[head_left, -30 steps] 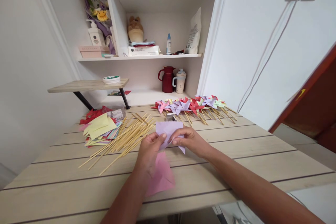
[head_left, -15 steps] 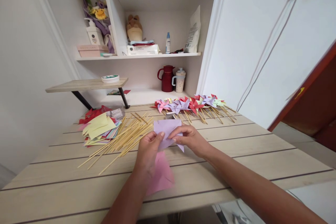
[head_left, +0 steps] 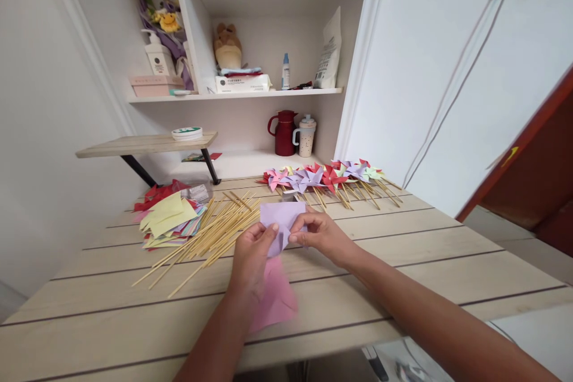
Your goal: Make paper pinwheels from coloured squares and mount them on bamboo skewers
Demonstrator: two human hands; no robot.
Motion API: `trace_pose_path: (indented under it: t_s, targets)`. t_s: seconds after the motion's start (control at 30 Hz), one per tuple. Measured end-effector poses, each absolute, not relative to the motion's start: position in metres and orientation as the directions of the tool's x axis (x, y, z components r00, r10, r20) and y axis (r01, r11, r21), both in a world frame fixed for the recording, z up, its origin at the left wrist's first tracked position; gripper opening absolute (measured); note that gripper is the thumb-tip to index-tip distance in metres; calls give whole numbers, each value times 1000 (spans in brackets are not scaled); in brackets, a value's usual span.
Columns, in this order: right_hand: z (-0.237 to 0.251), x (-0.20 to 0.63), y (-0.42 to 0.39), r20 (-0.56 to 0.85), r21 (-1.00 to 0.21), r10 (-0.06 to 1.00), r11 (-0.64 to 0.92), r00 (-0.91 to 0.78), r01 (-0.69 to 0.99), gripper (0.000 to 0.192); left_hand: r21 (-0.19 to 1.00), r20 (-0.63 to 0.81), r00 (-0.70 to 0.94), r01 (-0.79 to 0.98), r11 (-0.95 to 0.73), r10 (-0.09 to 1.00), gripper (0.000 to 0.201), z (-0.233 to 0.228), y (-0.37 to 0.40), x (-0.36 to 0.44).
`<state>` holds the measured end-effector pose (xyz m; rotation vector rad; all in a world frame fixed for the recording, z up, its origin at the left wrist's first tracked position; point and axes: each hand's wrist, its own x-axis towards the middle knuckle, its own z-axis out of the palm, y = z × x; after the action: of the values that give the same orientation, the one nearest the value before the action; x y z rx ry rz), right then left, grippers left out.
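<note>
A lavender paper square [head_left: 280, 213] is held up over the table between both hands. My left hand [head_left: 254, 250] pinches its left side, thumb on top. With thumb and fingertips, my right hand [head_left: 320, 234] grips a corner flap of the same sheet, bent in toward the middle. Below, partly hidden by my left wrist, a pink paper piece [head_left: 277, 298] lies on the table. To the left are many thin wooden sticks [head_left: 210, 236] in a loose heap. Finished paper pinwheels [head_left: 308, 179] on sticks lie in a row behind my hands.
A pile of coloured paper [head_left: 165, 218] lies left of the sticks, near a small raised stand [head_left: 147, 144]. At the back stand a red jug [head_left: 285, 134] and a lidded cup [head_left: 307, 138], under a shelf [head_left: 237, 95] with bottles and a plush toy. The table's front edge is close.
My right hand has brought the lower right corner of the lavender paper up and inward. My left hand keeps its pinch; the view has shifted slightly.
</note>
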<state>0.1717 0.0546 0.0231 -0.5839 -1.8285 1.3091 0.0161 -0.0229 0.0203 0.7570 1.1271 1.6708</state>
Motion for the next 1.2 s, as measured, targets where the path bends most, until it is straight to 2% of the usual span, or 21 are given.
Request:
trace_pose_path:
  t_s: [0.17,0.4,0.53,0.67,0.77,1.03,1.2]
  targets:
    - [26,171,54,365,-909,759,415,-539,-30,27,922,-16,-366,-365,-127,930,37,21,-25,17]
    - [22,170,55,315,-941,757,328,-573,-83,26,915,-4,-372,-375,-146,928,37,21,-25,18]
    - [16,169,58,355,-932,756,334,-550,-142,24,898,-11,-402,-406,-167,916,38,22,-24,18]
    - [14,167,60,321,-945,776,228,-542,-233,31,877,-26,-434,-442,-188,900,38,24,-25,18]
    - [17,167,58,308,-949,762,200,-569,-245,27,871,-22,-423,-453,-190,906,38,23,-25,17]
    - [24,172,56,456,-890,688,359,-564,-282,27,880,-23,-413,-440,-178,910,41,23,-26,16]
    - [27,172,55,493,-862,641,450,-588,-233,13,883,-7,-380,-436,-172,925,42,23,-25,16]
